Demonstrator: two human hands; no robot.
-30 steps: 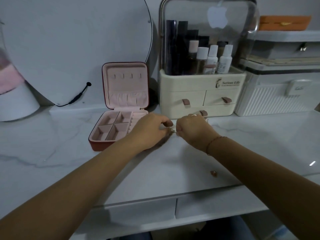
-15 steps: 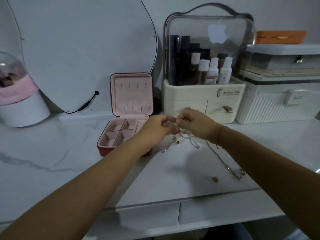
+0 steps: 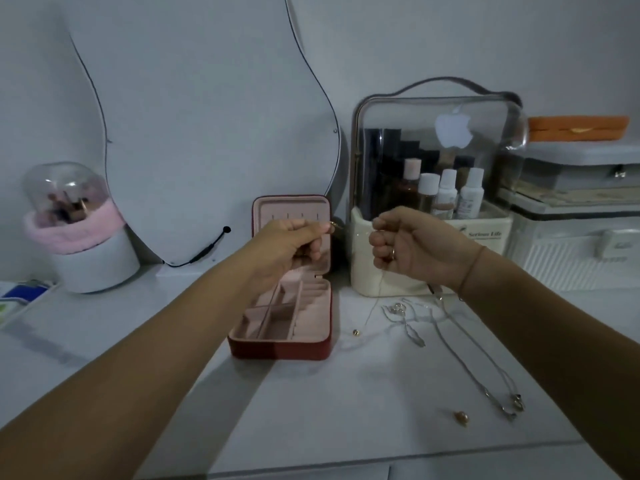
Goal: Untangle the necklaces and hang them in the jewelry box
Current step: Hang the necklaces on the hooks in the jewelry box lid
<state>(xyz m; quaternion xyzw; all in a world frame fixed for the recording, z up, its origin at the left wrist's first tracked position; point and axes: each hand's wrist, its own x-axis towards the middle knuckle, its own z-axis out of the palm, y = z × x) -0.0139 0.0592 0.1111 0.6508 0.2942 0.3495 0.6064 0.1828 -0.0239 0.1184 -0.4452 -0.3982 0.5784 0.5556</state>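
There is one view only, from the camera on my head. It looks forward and down over my forearms (image 3: pixel 156 341) at the white tabletop (image 3: pixel 398 393), close enough that both run off the bottom corners. The jewelry box (image 3: pixel 284 349) sits near the middle, the wall (image 3: pixel 415 36) and mirror (image 3: pixel 194 116) fill the top, and the wide lens bends the edges

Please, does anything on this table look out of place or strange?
Yes. A small gold piece lies alone near the front edge of the table, apart from every chain. The silver chains beside the jewelry box lie crossed in a tangle, not hung. The left hand and right hand pinch a thin necklace.
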